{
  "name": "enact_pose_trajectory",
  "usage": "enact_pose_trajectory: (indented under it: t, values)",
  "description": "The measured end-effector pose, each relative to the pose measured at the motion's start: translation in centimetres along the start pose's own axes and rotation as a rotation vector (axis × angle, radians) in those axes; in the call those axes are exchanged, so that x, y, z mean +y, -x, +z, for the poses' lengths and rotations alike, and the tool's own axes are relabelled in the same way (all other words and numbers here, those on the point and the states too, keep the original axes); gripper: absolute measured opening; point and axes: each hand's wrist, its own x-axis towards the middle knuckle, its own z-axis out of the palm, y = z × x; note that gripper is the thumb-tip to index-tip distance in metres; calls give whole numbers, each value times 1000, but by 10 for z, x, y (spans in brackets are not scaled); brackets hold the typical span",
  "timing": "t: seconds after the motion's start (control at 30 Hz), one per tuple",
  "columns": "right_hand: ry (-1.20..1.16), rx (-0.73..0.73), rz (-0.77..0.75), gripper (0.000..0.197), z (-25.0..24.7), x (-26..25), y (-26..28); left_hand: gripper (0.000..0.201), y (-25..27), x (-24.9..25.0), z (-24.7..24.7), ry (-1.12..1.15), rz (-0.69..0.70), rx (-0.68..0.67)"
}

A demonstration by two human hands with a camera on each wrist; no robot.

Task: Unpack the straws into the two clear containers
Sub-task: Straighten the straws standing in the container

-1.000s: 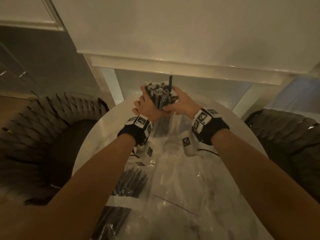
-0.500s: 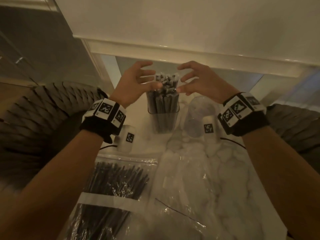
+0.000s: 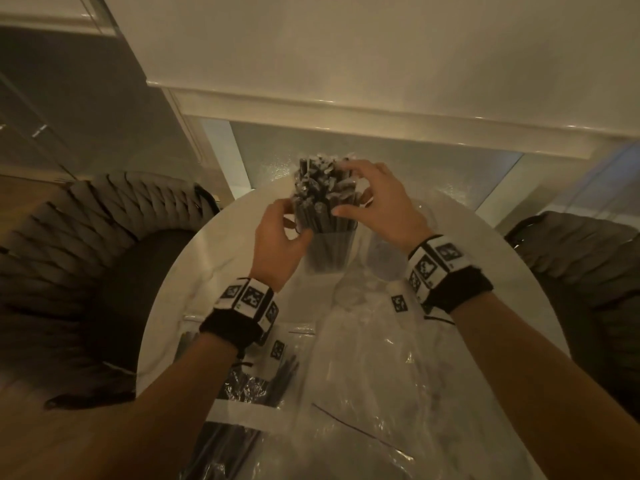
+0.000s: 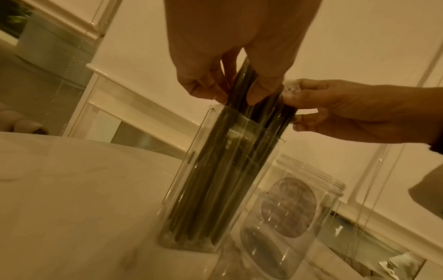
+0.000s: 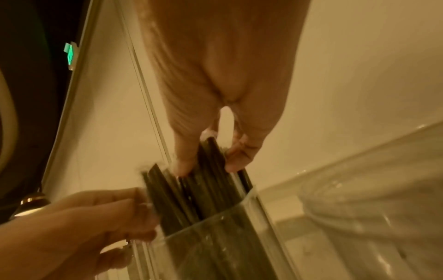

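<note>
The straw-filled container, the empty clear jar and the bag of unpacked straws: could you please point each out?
straw-filled container point(image 4: 191, 217), left wrist view, its front clear wall.
empty clear jar point(image 4: 299, 217), left wrist view, its side wall.
bag of unpacked straws point(image 3: 256, 386), head view, the dark straws inside.

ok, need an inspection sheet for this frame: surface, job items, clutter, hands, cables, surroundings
Surface: round white marble-look table, partly covered by plastic.
Job's things: bundle of dark wrapped straws standing upright in a square clear container; round clear jar beside it, no straws seen inside; more dark straws in a clear plastic bag at the near edge.
Clutter: crumpled clear plastic packaging; one loose dark straw on it.
Grippers: left hand and right hand both curled around the bundle above the container rim.
Cables: thin black cords by both wristbands.
Surroundings: dark woven chairs either side; pale wall, lowered blind.
</note>
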Motion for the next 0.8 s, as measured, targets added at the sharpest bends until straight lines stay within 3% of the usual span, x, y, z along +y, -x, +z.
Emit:
enact_pose_trajectory:
  t: [0.07, 0.13, 0.27, 0.37, 0.53, 0.63, 0.73, 0.8]
  values:
    - [-117, 71, 66, 66, 12, 2, 3, 28, -2, 1, 5, -109, 21, -8]
    - [-126, 44, 140, 53, 22, 4, 6, 23, -4, 4, 9, -203, 28, -33]
    - [-30, 50, 89, 31, 15, 2, -1, 26, -19, 10, 3, -197, 15, -54]
    - [-49, 93, 45, 32, -1, -5, -15, 27, -37, 21, -10, -135, 59, -90]
    - [43, -70, 164, 34, 14, 4, -15, 27, -48, 19, -10, -253, 16, -237]
    - [-12, -20, 207, 39, 17, 11, -3, 26, -37, 2, -10, -219, 14, -168]
    - [-244, 61, 248, 53, 11, 13, 10, 46, -17, -8, -19, 40, -109, 48]
    - [-276, 60, 248, 68, 10, 16, 14, 66, -8, -9, -22, 74, -112, 31]
